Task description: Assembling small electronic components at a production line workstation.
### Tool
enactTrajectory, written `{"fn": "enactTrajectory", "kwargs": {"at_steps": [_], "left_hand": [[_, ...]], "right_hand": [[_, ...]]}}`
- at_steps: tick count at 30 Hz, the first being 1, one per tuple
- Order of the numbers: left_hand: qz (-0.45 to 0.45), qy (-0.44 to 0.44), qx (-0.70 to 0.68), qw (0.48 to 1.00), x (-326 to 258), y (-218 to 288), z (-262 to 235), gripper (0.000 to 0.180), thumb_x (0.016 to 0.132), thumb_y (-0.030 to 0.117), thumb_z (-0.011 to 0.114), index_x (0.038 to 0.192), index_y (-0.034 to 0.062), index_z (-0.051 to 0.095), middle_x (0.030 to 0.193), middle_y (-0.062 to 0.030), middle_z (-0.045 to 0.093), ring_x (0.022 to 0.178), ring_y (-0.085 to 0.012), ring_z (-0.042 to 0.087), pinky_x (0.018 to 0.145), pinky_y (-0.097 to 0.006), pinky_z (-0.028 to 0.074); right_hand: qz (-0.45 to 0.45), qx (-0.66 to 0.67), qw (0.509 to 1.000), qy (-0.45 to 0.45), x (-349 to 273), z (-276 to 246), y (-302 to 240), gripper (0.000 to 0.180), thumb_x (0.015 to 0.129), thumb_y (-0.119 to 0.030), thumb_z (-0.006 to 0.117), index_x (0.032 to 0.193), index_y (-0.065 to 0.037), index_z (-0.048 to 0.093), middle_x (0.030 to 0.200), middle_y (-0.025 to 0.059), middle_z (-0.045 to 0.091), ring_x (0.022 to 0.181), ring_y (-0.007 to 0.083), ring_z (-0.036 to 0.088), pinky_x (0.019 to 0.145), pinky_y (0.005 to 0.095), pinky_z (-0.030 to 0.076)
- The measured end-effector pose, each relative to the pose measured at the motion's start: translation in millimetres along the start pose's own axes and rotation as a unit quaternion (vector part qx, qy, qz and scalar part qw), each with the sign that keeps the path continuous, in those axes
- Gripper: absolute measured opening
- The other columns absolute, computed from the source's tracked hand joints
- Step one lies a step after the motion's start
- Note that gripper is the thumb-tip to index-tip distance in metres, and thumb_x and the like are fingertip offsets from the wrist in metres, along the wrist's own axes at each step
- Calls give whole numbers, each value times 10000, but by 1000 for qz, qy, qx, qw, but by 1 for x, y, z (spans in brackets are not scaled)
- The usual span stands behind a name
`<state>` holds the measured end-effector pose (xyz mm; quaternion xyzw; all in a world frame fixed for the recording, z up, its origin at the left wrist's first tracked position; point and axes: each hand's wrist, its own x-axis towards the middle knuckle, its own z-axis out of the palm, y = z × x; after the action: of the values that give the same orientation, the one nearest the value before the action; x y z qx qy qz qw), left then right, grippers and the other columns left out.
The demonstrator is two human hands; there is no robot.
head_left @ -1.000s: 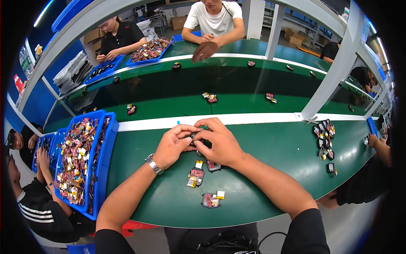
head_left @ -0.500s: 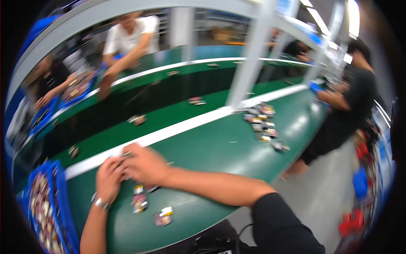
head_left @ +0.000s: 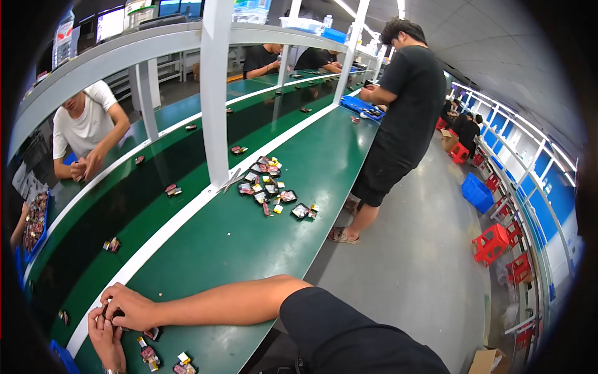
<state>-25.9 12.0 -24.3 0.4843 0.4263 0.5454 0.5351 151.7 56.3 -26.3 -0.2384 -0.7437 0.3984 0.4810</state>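
Head view: at far left, a blue tray (head_left: 42, 234) heaped with parts sits beside a person in white (head_left: 87, 128), likely to keep many small pieces within reach. Across the lower left, the left hand (head_left: 107, 343) and right hand (head_left: 135, 310) meet beside the white rail (head_left: 168, 233). Each grip is narrow, fingertips closed on a small dark unit (head_left: 116, 314), mostly hidden by the fingers; holding it from two sides probably steadies so small a thing. Just right and below, loose units (head_left: 149, 355) lie on the green bench (head_left: 212, 268), apparently kept close to the hands. Near the centre, a pile (head_left: 265, 184) of similar units rests by the rail post, perhaps gathered there to stay off the bench's outer edge; tweezers (head_left: 232, 179) lie at its left, and a lone unit (head_left: 304, 212) just right. Further right stands a person in black (head_left: 405, 106), close to another blue tray (head_left: 364, 107).
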Motion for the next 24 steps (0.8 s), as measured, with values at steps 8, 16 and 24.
{"fn": "enactTrajectory", "kwargs": {"at_steps": [8,16,24], "left_hand": [[-3,9,-18,1000,-5,9,-3,258,953,70,568,1188,54,463,1223,-90,592,990,-120,623,754,-199,553],[4,-46,-118,992,-1,9,14,185,944,10,561,1112,25,486,1330,-185,561,1089,-213,631,876,-324,564],[3,-71,-125,990,-9,15,-3,214,949,3,546,1157,29,507,1350,-176,544,1145,-231,612,941,-361,550]], "right_hand": [[-22,-7,1000,-16,8,0,0,115,714,-74,698,823,-56,731,1139,113,585,1139,306,496,981,391,424],[-105,-144,984,6,0,-25,-28,217,735,-48,751,948,-83,730,1169,95,614,1100,304,571,926,382,483],[-115,-138,984,-17,8,-13,-33,187,747,-29,725,929,-69,723,1157,84,618,1087,285,561,860,365,514]]}}
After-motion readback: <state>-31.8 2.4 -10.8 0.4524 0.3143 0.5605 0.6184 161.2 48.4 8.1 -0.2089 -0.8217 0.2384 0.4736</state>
